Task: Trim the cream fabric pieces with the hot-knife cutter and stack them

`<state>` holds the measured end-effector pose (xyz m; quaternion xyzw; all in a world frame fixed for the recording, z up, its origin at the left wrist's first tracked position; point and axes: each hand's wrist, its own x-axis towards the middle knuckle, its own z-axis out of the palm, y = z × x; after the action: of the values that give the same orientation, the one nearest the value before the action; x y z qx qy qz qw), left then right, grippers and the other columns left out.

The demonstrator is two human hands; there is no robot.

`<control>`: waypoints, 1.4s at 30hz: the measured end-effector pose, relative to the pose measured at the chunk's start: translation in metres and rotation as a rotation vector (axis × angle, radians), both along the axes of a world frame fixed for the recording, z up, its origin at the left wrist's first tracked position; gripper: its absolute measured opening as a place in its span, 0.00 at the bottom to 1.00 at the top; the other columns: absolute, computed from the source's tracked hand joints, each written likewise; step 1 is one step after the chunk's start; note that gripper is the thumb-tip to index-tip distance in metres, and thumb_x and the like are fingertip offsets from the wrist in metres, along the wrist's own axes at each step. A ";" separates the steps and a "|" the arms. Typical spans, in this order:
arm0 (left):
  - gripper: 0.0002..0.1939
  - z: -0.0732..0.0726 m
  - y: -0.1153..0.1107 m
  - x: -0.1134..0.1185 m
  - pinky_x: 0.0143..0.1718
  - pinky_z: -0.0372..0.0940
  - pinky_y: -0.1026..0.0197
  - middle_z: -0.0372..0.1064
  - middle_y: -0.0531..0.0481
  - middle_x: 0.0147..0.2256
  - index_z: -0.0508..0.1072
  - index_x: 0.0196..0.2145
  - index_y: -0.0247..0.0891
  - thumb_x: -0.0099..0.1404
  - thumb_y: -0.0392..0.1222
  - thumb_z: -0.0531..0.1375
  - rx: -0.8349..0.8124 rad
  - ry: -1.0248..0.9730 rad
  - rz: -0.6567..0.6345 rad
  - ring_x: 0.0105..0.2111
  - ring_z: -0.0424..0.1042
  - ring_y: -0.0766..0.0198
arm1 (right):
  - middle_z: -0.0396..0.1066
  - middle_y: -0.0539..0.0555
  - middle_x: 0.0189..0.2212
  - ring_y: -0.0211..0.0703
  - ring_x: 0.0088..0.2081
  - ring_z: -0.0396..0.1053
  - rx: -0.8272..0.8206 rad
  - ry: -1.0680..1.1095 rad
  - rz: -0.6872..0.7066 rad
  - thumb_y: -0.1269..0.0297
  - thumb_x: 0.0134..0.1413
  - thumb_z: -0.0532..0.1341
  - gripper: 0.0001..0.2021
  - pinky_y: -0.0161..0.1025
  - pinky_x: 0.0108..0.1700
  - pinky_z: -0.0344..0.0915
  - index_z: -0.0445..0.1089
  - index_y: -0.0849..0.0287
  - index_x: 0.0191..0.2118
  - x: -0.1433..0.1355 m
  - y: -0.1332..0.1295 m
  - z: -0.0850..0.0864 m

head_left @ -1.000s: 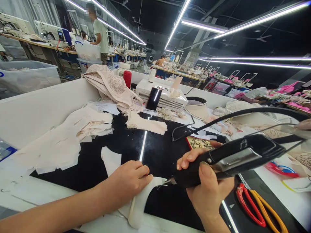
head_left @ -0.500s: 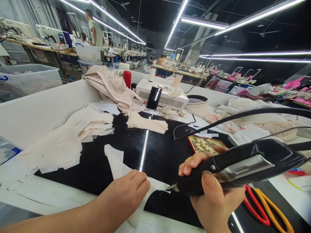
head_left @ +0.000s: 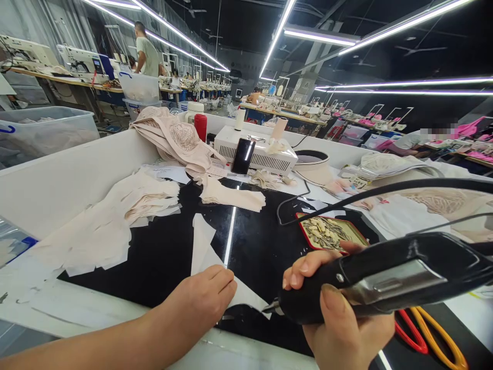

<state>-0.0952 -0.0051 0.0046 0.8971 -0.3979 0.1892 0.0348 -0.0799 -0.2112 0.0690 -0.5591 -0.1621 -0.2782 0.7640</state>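
Note:
My left hand [head_left: 204,298] is closed, pinching a white fabric piece [head_left: 204,246] over the black tabletop. One end of the cloth points away from me; the other narrows toward the right. My right hand [head_left: 339,313] is wrapped round a black corded handheld cutter [head_left: 393,272], with the thumb along its near side. The cutter's pointed metal tip [head_left: 273,307] touches the fabric's right end. What lies under my left fingers is hidden.
Stacked cut pieces [head_left: 103,221] lie left, another small stack [head_left: 231,195] ahead. Red-and-orange-handled scissors [head_left: 439,329] and a tray of seeds [head_left: 327,231] are to the right. Behind stand a phone [head_left: 242,156], a white vented box [head_left: 269,149] and bra cups [head_left: 173,133]. The cutter's cable [head_left: 370,192] arches across.
The fabric has turned, its far end shifting right and away from me. The cutter tip has moved slightly down and stays at the fabric's edge. My left hand has barely moved.

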 end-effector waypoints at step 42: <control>0.43 -0.017 -0.016 -0.018 0.53 0.75 0.49 0.77 0.31 0.55 0.74 0.56 0.40 0.55 0.73 0.74 -0.157 -0.055 0.011 0.52 0.79 0.44 | 0.73 0.45 0.28 0.40 0.23 0.71 0.037 -0.009 0.001 0.59 0.58 0.72 0.20 0.40 0.24 0.74 0.67 0.50 0.53 0.031 0.026 0.006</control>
<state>-0.1128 -0.0213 -0.0127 0.8881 -0.3778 0.2446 0.0928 -0.0489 -0.1850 0.0749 -0.5436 -0.1606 -0.2834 0.7736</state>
